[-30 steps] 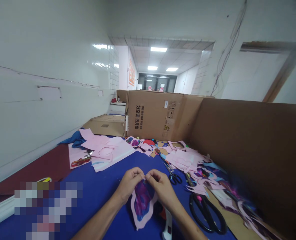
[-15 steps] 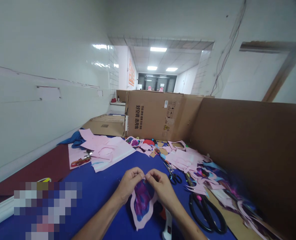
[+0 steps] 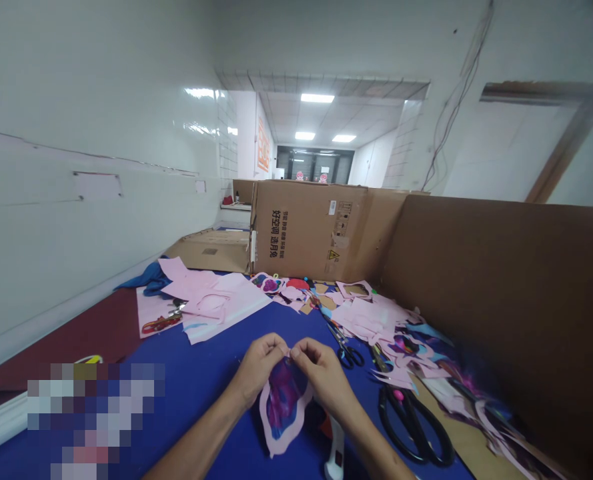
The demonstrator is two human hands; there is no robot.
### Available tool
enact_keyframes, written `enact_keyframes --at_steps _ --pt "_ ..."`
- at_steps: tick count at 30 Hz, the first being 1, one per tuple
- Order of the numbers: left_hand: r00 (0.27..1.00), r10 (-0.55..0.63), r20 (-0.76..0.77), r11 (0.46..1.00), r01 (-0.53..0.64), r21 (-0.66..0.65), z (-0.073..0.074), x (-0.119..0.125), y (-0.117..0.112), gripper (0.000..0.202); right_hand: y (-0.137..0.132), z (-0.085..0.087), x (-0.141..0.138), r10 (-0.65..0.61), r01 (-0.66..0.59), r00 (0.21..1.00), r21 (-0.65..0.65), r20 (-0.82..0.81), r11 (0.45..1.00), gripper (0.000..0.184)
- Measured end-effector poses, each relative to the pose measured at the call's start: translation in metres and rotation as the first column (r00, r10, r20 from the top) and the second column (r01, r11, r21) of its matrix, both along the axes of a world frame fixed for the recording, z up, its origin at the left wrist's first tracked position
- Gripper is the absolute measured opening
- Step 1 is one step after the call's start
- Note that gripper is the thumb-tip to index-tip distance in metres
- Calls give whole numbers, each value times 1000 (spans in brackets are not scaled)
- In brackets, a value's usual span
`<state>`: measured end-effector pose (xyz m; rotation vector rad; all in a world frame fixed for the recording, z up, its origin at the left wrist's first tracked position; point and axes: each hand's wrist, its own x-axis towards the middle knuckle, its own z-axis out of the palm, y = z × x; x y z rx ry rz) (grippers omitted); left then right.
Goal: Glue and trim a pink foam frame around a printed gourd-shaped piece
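Between my hands hangs a leaf-shaped cutout (image 3: 287,400) with a pink border and a shiny purple-blue middle. My left hand (image 3: 262,363) pinches its top edge from the left. From the right, my right hand (image 3: 319,367) pinches the same edge, the two sets of fingertips almost touching. The exact grip points are partly hidden by the fingers. Below my right wrist lies a white-handled tool (image 3: 335,453), its far end covered by the arm. Large black-handled scissors (image 3: 416,427) rest to the right of my right forearm.
Smaller scissors (image 3: 346,350) lie on the blue table surface (image 3: 191,393). Red-handled snips (image 3: 163,323) sit at the left on pink sheets (image 3: 231,300). Pink scraps (image 3: 369,320) pile up at the right. Cardboard walls (image 3: 306,233) stand at the back and right.
The cutout's lower tip has swung slightly to the left and up. Both hands stay nearly in place, still pinching its top edge.
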<state>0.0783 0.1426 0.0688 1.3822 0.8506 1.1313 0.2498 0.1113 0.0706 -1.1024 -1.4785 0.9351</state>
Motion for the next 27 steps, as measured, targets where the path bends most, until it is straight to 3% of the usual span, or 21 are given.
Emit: enact_keyframes --at_steps 27 --pt "1000 -13 18 1000 14 -14 -3 1 0 26 0 -1 -1 -20 20 1000 6 -9 1000 40"
